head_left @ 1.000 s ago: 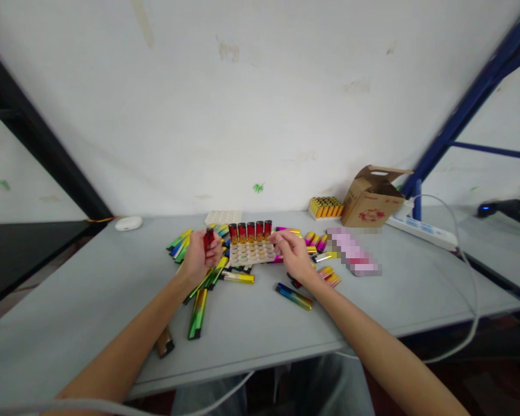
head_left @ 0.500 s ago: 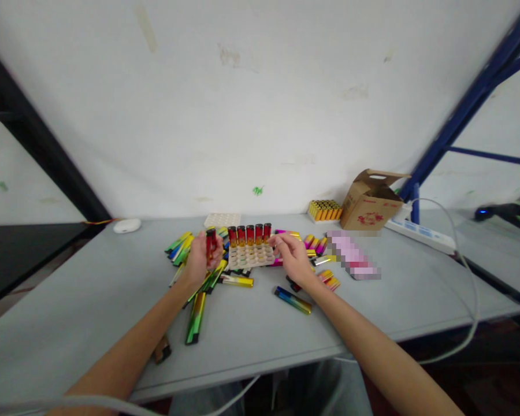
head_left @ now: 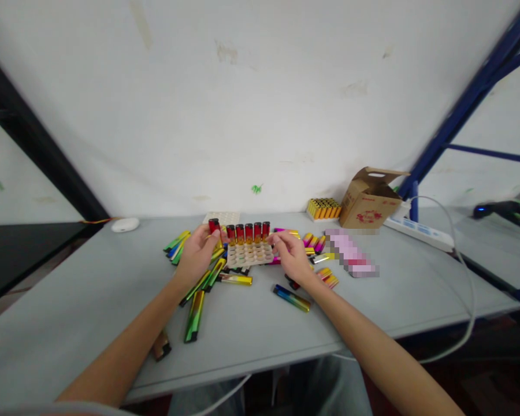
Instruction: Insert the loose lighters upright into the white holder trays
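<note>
Between my hands is a pale tray with round holes (head_left: 250,255); several red and yellow lighters (head_left: 249,233) stand upright in a row along its far side. My left hand (head_left: 199,245) is closed on a red lighter (head_left: 214,226), held upright just left of the row. My right hand (head_left: 291,254) has its fingertips at the tray's right edge, thumb and finger pressed together there. Green and yellow lighters (head_left: 195,316) lie loose near my left hand, and a blue and gold lighter (head_left: 292,298) lies below my right hand.
At the back stand a second pale tray (head_left: 222,217), a block of yellow lighters (head_left: 324,208) and an open cardboard box (head_left: 368,208). A pink blurred item (head_left: 351,254), a power strip (head_left: 420,233) and a white case (head_left: 125,225) also lie on the grey table (head_left: 91,289).
My left hand has turned and moved slightly right and up, bringing its red lighter closer to the row. My right hand has stayed almost still at the tray.
</note>
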A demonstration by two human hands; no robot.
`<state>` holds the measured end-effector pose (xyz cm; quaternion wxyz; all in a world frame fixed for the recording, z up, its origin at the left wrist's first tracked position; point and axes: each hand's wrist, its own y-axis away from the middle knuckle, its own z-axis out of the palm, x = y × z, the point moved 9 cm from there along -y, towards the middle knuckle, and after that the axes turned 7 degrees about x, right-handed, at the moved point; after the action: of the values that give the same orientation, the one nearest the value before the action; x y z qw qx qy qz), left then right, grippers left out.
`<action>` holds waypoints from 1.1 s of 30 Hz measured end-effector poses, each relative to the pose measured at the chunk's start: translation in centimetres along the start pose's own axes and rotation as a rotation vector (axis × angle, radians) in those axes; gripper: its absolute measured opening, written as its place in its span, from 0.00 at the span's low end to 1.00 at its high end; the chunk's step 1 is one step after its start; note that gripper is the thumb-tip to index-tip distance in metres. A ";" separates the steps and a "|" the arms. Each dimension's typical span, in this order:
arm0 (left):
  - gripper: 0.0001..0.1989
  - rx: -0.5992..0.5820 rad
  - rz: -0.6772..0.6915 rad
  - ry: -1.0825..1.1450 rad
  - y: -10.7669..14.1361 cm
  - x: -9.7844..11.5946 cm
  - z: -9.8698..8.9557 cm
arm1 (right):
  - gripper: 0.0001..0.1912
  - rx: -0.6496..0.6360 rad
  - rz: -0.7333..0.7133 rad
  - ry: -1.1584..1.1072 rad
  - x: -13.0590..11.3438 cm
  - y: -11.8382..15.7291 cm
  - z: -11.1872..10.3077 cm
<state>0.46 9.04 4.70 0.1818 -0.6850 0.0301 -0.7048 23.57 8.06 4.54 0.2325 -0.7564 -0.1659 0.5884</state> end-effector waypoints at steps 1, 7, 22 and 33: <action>0.22 0.009 -0.001 -0.012 0.1 0.2 0.0 | 0.17 0.002 0.003 0.004 0.0 0.0 0.0; 0.26 0.034 -0.034 -0.018 0.3 0.2 -0.1 | 0.14 0.009 -0.011 0.035 -0.2 -0.1 -0.1; 0.16 -0.020 0.440 -0.506 -0.1 1.7 -0.3 | 0.12 -0.026 -0.058 0.126 -0.9 -0.2 0.0; 0.17 -0.059 0.472 -0.574 -0.2 0.9 -0.1 | 0.12 -0.045 -0.061 0.172 -1.0 -0.1 0.1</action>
<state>0.28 8.91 5.60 0.3207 -0.8339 0.1554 -0.4215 23.20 7.68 5.36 0.2467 -0.8038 -0.1815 0.5100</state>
